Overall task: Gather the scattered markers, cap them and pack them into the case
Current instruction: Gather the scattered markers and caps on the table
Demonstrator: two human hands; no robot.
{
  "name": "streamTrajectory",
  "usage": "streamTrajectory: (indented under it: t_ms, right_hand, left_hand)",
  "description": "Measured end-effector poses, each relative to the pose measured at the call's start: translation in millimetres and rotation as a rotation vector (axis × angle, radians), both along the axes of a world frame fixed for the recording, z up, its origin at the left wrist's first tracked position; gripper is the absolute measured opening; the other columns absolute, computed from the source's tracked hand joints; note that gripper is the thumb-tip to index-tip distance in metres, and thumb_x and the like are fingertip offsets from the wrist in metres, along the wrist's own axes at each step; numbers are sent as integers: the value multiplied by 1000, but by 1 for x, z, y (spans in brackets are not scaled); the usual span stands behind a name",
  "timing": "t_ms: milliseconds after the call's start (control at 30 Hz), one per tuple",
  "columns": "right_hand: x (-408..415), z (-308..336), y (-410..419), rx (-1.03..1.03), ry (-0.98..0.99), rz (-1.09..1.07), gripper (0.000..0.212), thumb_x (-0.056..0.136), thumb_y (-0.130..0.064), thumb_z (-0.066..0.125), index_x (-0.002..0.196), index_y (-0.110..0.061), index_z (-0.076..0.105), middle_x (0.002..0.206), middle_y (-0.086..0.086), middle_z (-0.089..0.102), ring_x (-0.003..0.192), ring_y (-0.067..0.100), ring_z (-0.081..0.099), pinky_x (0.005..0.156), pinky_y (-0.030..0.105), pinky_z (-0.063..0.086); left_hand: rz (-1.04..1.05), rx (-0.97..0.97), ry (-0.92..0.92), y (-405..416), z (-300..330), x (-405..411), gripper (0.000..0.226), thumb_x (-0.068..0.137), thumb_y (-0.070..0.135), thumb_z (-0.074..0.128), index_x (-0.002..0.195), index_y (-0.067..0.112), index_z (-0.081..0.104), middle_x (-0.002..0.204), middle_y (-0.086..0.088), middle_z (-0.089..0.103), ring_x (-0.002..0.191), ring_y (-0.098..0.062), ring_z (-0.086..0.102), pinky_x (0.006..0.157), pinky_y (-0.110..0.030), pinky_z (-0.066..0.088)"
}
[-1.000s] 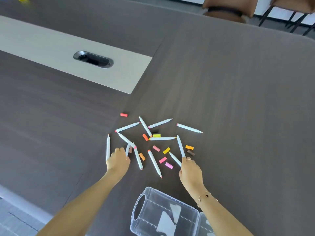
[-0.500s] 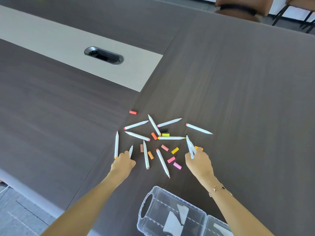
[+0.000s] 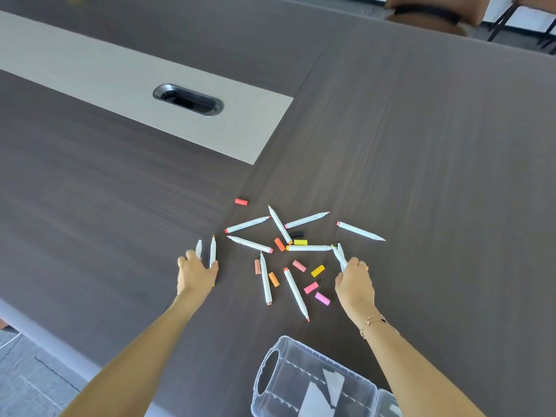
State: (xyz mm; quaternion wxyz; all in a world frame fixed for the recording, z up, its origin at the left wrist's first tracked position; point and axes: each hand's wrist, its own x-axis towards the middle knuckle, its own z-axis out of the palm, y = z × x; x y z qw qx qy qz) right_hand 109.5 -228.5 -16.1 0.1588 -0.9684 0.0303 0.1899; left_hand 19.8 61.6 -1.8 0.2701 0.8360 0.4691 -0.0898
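Note:
Several white uncapped markers [image 3: 294,289] lie scattered on the dark table [image 3: 421,145], with several loose coloured caps [image 3: 317,270] among them. My left hand [image 3: 195,273] grips two white markers [image 3: 212,251] at the pile's left edge; they stand up out of my fingers. My right hand [image 3: 355,282] holds two more markers [image 3: 340,256] at the pile's right side. The clear plastic case [image 3: 316,383] lies open at the bottom of the view, between my forearms.
A red cap [image 3: 241,201] lies apart, beyond the pile. A light inlay strip with a cable grommet [image 3: 188,99] crosses the table at the far left. Chairs [image 3: 433,13] stand past the far edge. The table's near-left edge [image 3: 45,335] drops to the floor.
My left hand has picked up a second marker from the pile's left and now holds two. My right hand still holds its two markers and has stayed by the pile's right side.

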Motion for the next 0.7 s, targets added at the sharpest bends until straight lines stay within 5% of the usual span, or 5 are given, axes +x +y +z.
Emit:
streamTrajectory:
  t_ms: [267,467,567,700]
  right_hand:
    - [0,8,12,-171,-11,85,21,91,-26,55,106,-11,51,99,5,65,87,20,68,74,29,57]
    - [-6,18,3,-69,-65,18,20,98,-23,42,109,-8,49,98,7,66,81,17,66,55,18,45]
    - [3,20,-7,298,75,-259,18,99,-13,38,112,-2,43,90,12,58,62,15,56,47,20,42]
    - [27,31,-13,751,306,-970,13,94,-15,41,98,-4,47,68,4,38,51,13,32,36,18,34]
  left_hand:
    - [-90,-55,227,-1,-5,10,20,86,14,53,96,0,44,93,-14,53,65,-25,51,56,-30,40]
    - [-256,64,269,-20,0,4,16,99,16,38,105,2,44,103,-15,61,92,-30,62,68,-33,45]
    - [-300,5,115,-39,2,8,29,101,20,33,115,-2,45,105,-21,59,97,-37,58,78,-38,45]
    - [-248,-24,90,-62,0,8,18,99,18,38,88,9,50,75,-3,52,56,-15,48,48,-22,38]
